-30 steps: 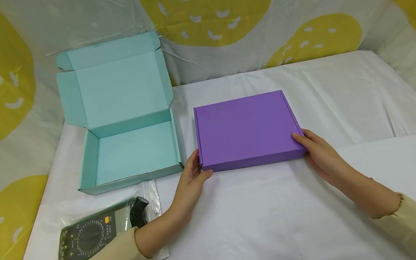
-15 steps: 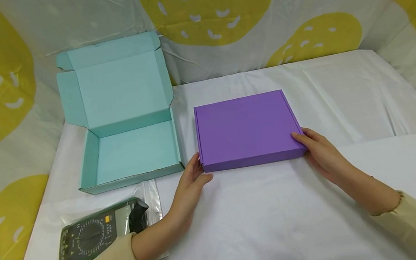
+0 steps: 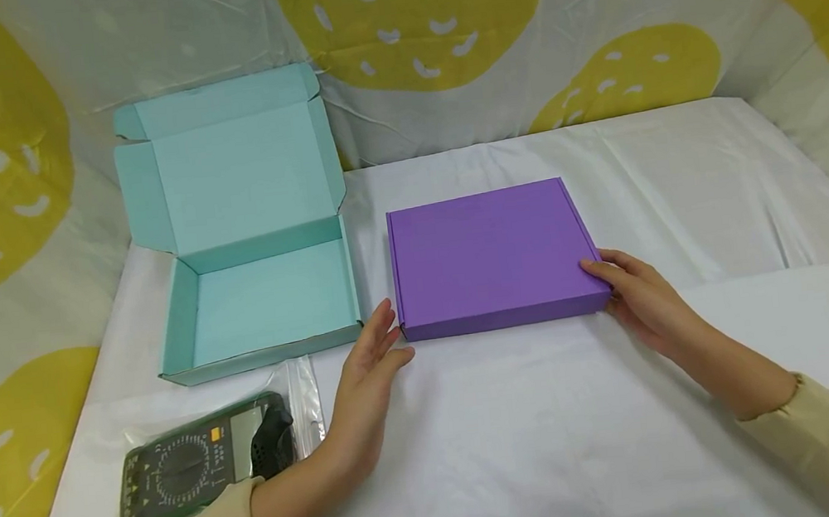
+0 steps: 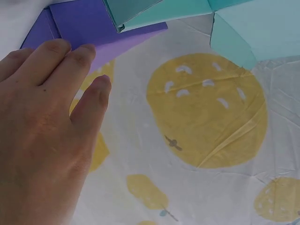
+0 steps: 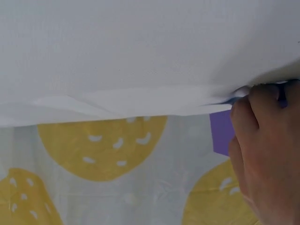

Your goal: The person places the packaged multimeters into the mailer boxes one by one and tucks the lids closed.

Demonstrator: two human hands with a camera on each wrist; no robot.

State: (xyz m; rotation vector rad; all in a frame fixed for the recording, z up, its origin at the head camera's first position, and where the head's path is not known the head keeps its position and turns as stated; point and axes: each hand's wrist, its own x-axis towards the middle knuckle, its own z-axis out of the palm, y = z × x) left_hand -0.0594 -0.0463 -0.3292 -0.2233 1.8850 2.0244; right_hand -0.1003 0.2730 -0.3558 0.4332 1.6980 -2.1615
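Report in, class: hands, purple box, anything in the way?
Left hand extended beside purple box. Right hand grips its near right corner. Box closed, nothing on top. Open teal box close left.

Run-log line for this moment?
left grip: fingers extended beside purple box | right grip: holds its near right corner | teal box: lid open | bagged multimeter: in front of teal box
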